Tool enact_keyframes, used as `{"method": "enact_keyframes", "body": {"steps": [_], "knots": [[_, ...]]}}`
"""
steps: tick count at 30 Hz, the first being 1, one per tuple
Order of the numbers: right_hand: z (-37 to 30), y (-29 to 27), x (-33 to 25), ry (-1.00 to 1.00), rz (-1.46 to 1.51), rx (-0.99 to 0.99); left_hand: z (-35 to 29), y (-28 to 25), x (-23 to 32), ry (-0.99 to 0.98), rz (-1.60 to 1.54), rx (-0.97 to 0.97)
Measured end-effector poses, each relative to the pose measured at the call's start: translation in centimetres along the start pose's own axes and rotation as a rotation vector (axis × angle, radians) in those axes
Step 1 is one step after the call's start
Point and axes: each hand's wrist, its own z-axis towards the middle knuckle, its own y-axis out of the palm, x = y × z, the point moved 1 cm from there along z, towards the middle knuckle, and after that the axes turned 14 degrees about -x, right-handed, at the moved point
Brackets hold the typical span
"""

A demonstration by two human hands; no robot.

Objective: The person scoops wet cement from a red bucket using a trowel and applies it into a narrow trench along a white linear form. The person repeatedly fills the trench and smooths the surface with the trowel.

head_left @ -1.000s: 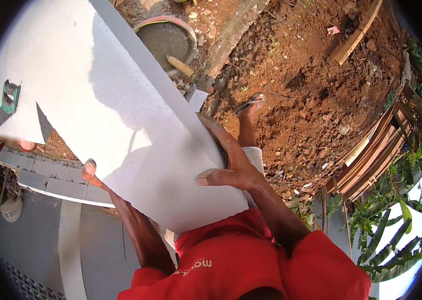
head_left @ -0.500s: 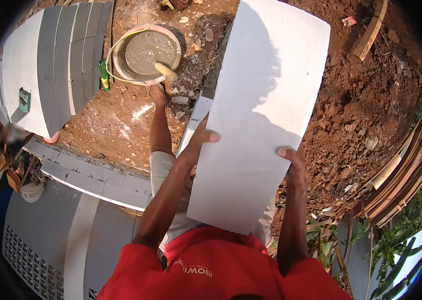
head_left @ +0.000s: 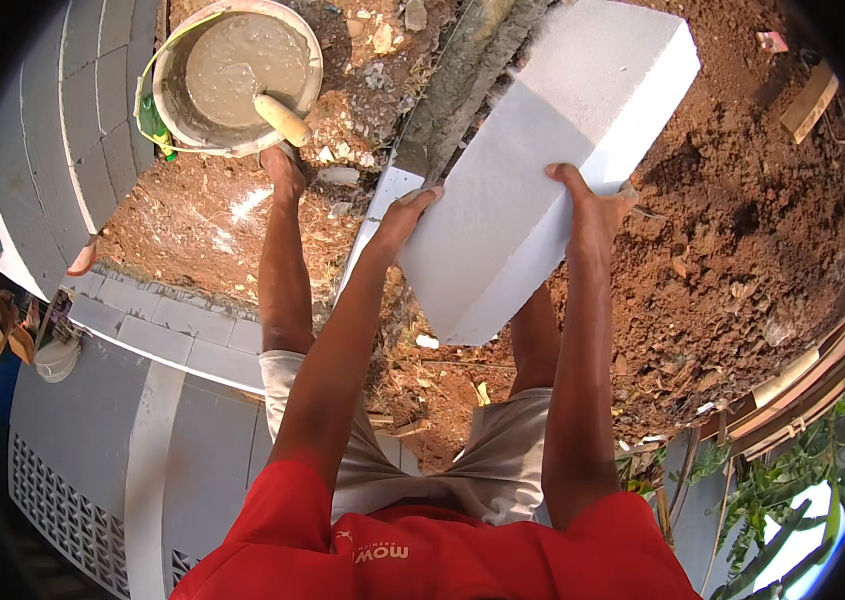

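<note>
I hold a large white rectangular building block (head_left: 543,170) out in front of me, above red-brown soil. My left hand (head_left: 405,218) grips its left long edge and my right hand (head_left: 593,205) clamps its right side. The block's far end points up and to the right. Under it runs a grey mortar-topped strip of wall (head_left: 463,80) with a white block piece (head_left: 383,200) beside it. My bare legs stand below the block.
A round bucket of grey mortar (head_left: 243,70) with a wooden tool handle (head_left: 283,118) stands at upper left. A curved grey block wall (head_left: 63,150) lies left, grey pavers (head_left: 173,330) below it. Planks (head_left: 793,390) and green plants (head_left: 773,490) sit at lower right.
The block has gone from close to my face down and away toward the ground. Both arms have stretched out, and the mortar bucket and wall strip have come into fuller view.
</note>
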Motion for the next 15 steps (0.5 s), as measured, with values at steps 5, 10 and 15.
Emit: {"method": "enact_keyframes", "body": {"steps": [5,10,15], "knots": [[13.4,6.4,3.4,-0.028,-0.028,-0.02,0.2,-3.4,-8.1,-0.211,-0.325,0.408],[20.6,12.4,3.3,-0.159,-0.105,0.081,5.4,-0.1,-8.0,0.101,-0.767,0.094],[24.3,17.1,4.4,-0.18,-0.159,0.103,13.1,-1.2,-5.5,0.237,-0.916,0.383]]}}
